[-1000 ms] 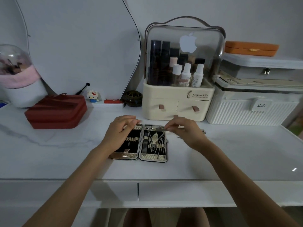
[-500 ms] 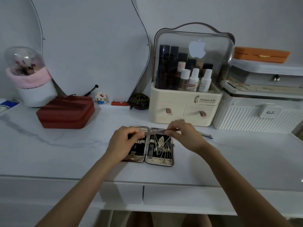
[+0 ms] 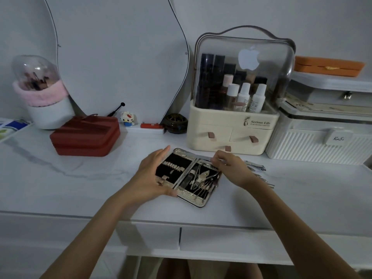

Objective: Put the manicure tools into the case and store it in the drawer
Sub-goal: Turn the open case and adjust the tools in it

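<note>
The manicure case (image 3: 182,193) lies open on the white marble tabletop, black inside, with metal tools strapped into its right half. My left hand (image 3: 150,176) spans the left half, fingers at the far edge and thumb at the near edge. At the right half's far corner, my right hand (image 3: 231,168) pinches a thin metal tool (image 3: 205,161). Loose tools lie on the table to the right of my right hand: a nail clipper (image 3: 258,167) and some thin implements (image 3: 266,183), partly hidden by my wrist.
A cream cosmetics organiser (image 3: 231,127) with small drawers stands right behind the case, with a white ribbed box (image 3: 314,146) to its right. A red zip case (image 3: 84,135) sits at the left. Under the tabletop, two white drawer fronts (image 3: 221,241) are closed.
My left hand has let go of the thin tool and moved to the case's left half. My right hand has lowered the tool to the right half's far corner.
</note>
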